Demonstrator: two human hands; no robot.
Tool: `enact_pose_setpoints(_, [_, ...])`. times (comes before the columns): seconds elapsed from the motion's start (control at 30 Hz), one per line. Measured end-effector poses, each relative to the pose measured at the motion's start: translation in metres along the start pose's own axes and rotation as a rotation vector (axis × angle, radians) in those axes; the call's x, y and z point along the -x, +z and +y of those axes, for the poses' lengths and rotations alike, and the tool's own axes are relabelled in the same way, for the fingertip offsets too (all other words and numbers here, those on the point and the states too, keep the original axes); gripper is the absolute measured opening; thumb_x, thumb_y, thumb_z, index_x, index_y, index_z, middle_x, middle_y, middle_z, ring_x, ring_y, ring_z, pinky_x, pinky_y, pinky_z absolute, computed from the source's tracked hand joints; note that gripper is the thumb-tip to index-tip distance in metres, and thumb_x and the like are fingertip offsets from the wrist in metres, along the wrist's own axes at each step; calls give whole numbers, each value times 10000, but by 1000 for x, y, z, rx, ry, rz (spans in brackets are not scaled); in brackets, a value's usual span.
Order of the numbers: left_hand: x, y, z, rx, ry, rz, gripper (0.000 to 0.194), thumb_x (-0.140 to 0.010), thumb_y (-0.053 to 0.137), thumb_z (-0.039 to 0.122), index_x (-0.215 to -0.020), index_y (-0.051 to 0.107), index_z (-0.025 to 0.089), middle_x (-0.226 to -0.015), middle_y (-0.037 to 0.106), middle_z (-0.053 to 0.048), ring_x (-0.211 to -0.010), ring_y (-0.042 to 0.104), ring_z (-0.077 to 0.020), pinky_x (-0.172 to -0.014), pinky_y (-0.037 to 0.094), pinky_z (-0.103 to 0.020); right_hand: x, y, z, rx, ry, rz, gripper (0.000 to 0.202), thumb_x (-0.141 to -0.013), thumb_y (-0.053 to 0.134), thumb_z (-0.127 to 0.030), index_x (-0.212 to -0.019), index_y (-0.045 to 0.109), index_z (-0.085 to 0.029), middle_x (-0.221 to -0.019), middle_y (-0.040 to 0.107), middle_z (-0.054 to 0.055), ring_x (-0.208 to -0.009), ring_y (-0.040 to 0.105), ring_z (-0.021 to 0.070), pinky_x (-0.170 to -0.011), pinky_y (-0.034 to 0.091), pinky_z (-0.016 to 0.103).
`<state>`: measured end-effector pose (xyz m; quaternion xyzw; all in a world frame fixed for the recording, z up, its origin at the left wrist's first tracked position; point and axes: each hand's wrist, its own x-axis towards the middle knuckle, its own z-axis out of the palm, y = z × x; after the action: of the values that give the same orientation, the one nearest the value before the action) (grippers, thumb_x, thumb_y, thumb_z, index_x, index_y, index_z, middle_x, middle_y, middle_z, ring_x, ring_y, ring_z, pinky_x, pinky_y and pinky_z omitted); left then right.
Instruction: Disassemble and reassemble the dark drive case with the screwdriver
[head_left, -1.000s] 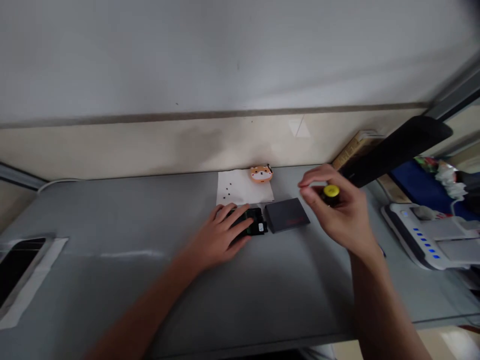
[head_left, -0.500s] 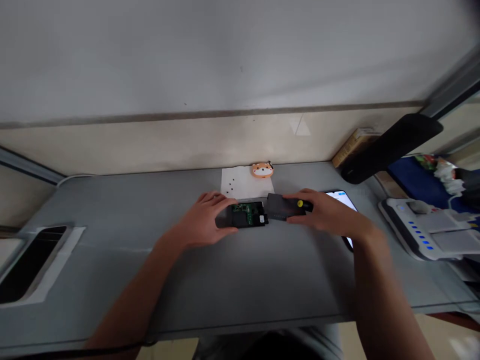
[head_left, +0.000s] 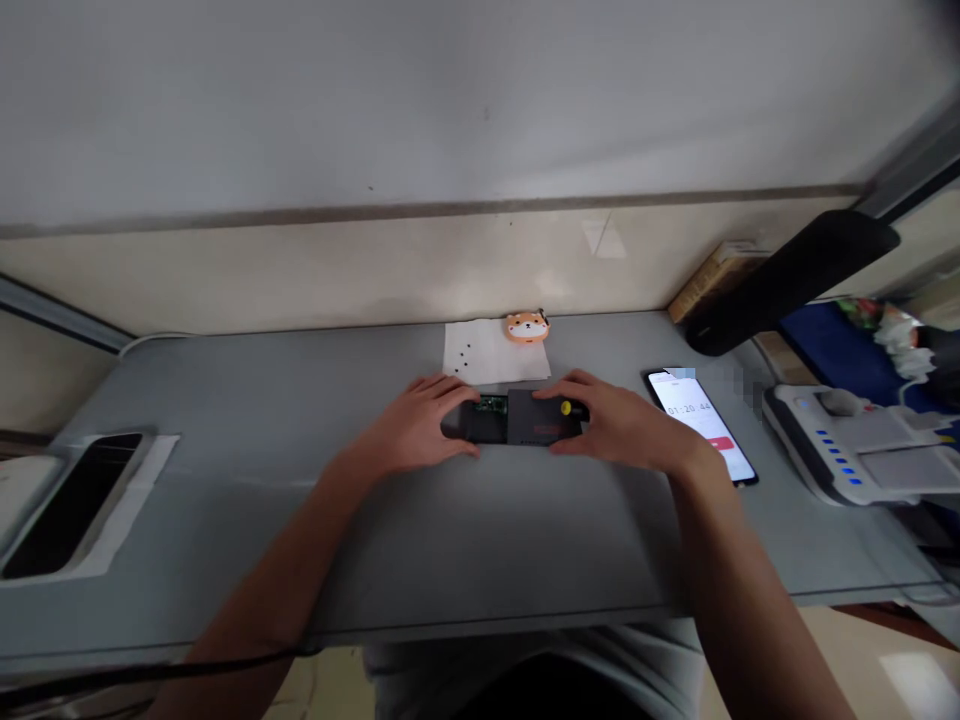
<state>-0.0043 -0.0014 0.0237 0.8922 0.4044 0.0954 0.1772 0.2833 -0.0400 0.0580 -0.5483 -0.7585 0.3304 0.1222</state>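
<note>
Near the middle of the desk, my left hand (head_left: 429, 425) grips the left end of a flat black electronic unit with a green circuit board (head_left: 491, 404) showing on top. A dark grey rectangular casing (head_left: 530, 418) with small holes along its near edge covers the unit's right part. My right hand (head_left: 600, 420) is closed around the casing's right end, thumb and fingers on opposite long sides. Tucked in that same hand is a dark tool, probably a screwdriver, with a yellow end (head_left: 566, 408). Beyond the casing, several tiny black screws (head_left: 463, 356) lie on white paper (head_left: 491, 365).
An orange animal-faced case (head_left: 527, 327) sits on the paper's far right. Right of my hand lies a lit phone (head_left: 701, 425), then a white power strip (head_left: 840, 450). A black cylinder (head_left: 795, 280) leans by the wall. A dark-screened device (head_left: 71, 510) lies far left.
My right hand has moved the casing left, over the right part of the circuit-board unit. Less green board shows now, and the phone is more exposed. My left hand keeps its grip.
</note>
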Motion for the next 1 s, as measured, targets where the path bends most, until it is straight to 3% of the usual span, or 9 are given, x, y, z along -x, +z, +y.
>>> enact_pose_setpoints(0.13, [-3, 5, -5, -5, 14, -8, 513, -795, 817, 458, -1234, 648, 252, -1359, 632, -62, -1313, 541, -310, -1134, 424, -458, -3, 8, -2, 162, -15, 30, 584, -776, 798, -258, -1333, 651, -349, -1329, 633, 43, -777, 699, 182, -724, 541, 332])
enact_pose_setpoints(0.27, [-7, 9, -3, 30, -29, -50, 623, -768, 849, 463, -1304, 616, 247, -1373, 645, -70, -1315, 551, -325, -1133, 421, -458, -7, 14, -7, 269, -23, 19, 614, -820, 771, -276, -1407, 596, -322, -1398, 593, 71, -829, 718, 217, -748, 550, 360])
enact_pose_setpoints(0.4, [-9, 12, 4, 45, -76, -45, 792, -781, 844, 449, -1473, 493, 291, -1446, 618, -69, -1318, 565, -333, -1123, 432, -463, -11, 23, -12, 276, -48, 29, 609, -871, 739, -333, -1453, 561, -344, -1430, 583, 80, -890, 731, 244, -763, 561, 373])
enact_pose_setpoints(0.6, [-7, 17, 3, 46, 15, -13, 721, -823, 811, 476, -1449, 507, 289, -1438, 629, -74, -1307, 588, -312, -1120, 441, -456, -17, 32, -10, 172, -183, 136, 503, -879, 732, -341, -1371, 626, -335, -1350, 644, 75, -894, 731, 233, -747, 563, 360])
enact_pose_setpoints(0.67, [-6, 18, 3, 49, 33, 7, 660, -838, 790, 490, -1409, 545, 265, -1408, 646, -90, -1293, 597, -310, -1118, 443, -463, -17, 30, -12, 34, -249, 267, 284, -942, 639, -301, -1219, 699, -298, -1164, 714, 52, -854, 720, 199, -735, 550, 331])
enact_pose_setpoints(0.77, [-4, 15, 6, 52, 42, 21, 605, -824, 794, 502, -1328, 600, 228, -1333, 681, -102, -1245, 620, -307, -1097, 460, -454, -16, 23, -16, -208, -291, 666, 178, -995, 536, -299, -981, 706, -247, -921, 724, 31, -802, 685, 171, -696, 517, 298])
enact_pose_setpoints(0.87, [-1, 9, 9, 59, 60, 37, 534, -831, 773, 528, -1234, 644, 201, -1206, 724, -100, -1150, 658, -297, -1049, 487, -437, -18, 17, -14, -389, -208, 1066, 335, -1006, 486, -478, -915, 686, -226, -803, 676, 27, -714, 619, 163, -624, 467, 292])
enact_pose_setpoints(0.93, [1, 6, 10, 54, 77, 62, 466, -882, 711, 532, -1187, 662, 183, -1117, 742, -98, -1085, 676, -291, -1016, 502, -442, -23, 15, -8, -512, -66, 1185, 495, -978, 438, -628, -844, 676, -215, -671, 575, 0, -609, 533, 145, -554, 407, 278])
enact_pose_setpoints(1.0, [2, 4, 10, 41, 106, 91, 390, -947, 621, 499, -1158, 672, 175, -1055, 750, -95, -1039, 687, -282, -992, 512, -444, -29, 16, 0, -676, 98, 1202, 575, -916, 451, -737, -777, 645, -214, -620, 501, -22, -559, 472, 129, -511, 362, 262])
